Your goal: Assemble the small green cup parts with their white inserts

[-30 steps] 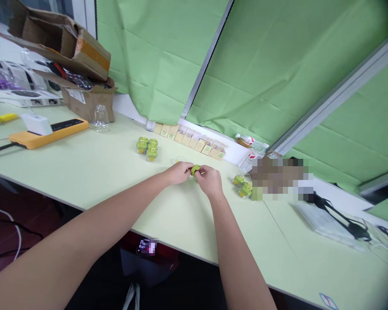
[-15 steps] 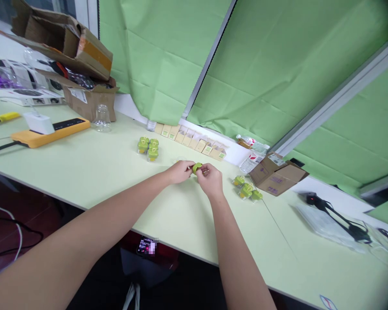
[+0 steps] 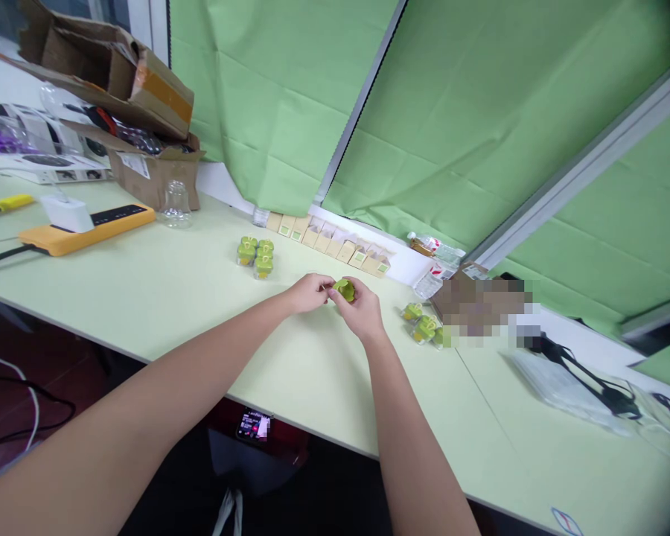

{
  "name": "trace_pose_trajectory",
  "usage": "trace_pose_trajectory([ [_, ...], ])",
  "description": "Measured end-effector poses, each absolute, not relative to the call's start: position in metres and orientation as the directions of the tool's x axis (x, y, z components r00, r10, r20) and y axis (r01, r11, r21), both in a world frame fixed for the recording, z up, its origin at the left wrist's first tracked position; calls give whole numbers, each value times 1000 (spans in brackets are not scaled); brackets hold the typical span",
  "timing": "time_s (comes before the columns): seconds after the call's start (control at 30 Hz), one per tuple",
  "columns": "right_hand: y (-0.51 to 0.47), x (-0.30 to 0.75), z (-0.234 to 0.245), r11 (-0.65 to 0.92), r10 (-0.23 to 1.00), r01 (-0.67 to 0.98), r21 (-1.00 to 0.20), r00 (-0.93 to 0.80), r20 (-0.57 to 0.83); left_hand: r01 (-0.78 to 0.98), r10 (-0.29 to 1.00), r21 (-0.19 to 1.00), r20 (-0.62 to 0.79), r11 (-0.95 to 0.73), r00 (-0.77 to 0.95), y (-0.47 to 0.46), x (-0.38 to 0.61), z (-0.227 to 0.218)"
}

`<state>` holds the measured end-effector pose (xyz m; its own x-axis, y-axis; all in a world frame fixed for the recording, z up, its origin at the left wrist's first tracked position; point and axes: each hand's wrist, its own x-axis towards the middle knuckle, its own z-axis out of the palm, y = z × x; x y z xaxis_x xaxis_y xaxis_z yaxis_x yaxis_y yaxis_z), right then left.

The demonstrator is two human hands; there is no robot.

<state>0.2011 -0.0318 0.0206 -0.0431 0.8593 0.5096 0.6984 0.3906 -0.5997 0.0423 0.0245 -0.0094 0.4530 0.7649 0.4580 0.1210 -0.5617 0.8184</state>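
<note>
My left hand (image 3: 310,292) and my right hand (image 3: 362,309) meet above the pale green table (image 3: 201,298). Between their fingertips they hold a small lime-green rounded object (image 3: 345,289), partly hidden by my fingers. Behind my left hand stands a cluster of green items in clear packs (image 3: 255,257). A similar cluster (image 3: 423,327) lies to the right of my right hand. A row of small tan cardboard boxes (image 3: 327,242) lines the table's back edge.
An orange power strip (image 3: 86,231) with a white charger and a clear glass jar (image 3: 175,205) stand at the left, near an open cardboard box (image 3: 153,175). A blurred patch covers a flattened carton at the right. Green blinds (image 3: 452,126) hang behind the table.
My hands have drawn closer together, and my left fingers now reach over the green object. The object has shifted slightly right and turned.
</note>
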Motion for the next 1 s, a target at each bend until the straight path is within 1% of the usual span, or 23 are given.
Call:
trace_pose_trajectory([
  [0.13, -38, 196, 25, 435, 811, 786, -440, -129, 571, 128, 749, 800, 474, -586, 464, 29, 38, -11],
  [0.2, -40, 194, 26, 448, 789, 799, -400, -143, 598, 122, 750, 803, 476, -584, 459, 31, 36, -11],
  [0.33, -38, 194, 26, 460, 783, 799, -386, -161, 600, 114, 746, 803, 478, -585, 463, 30, 36, -12],
  [0.43, -36, 197, 24, 481, 771, 792, -376, -178, 611, 145, 748, 793, 473, -592, 466, 27, 36, -13],
  [0.53, -34, 199, 22, 502, 758, 772, -389, -177, 628, 154, 742, 780, 486, -607, 462, 25, 37, -12],
  [0.67, -33, 201, 22, 481, 797, 746, -460, -154, 584, 99, 717, 788, 491, -607, 495, 21, 38, -8],
  [0.77, -32, 203, 23, 429, 840, 702, -568, -79, 537, 45, 742, 858, 416, -512, 526, 19, 40, -4],
  [0.83, -31, 203, 23, 368, 879, 626, -688, 7, 477, -5, 759, 909, 351, -417, 548, 18, 43, -2],
  [0.9, -31, 201, 24, 305, 917, 508, -806, 70, 392, -43, 772, 929, 331, -368, 543, 17, 46, -1],
  [0.93, -31, 199, 25, 283, 929, 448, -848, 90, 358, -56, 778, 929, 338, -366, 529, 17, 48, 0],
  [1.0, -32, 196, 27, 266, 936, 361, -894, 125, 329, -77, 795, 926, 357, -369, 490, 14, 52, 1],
])
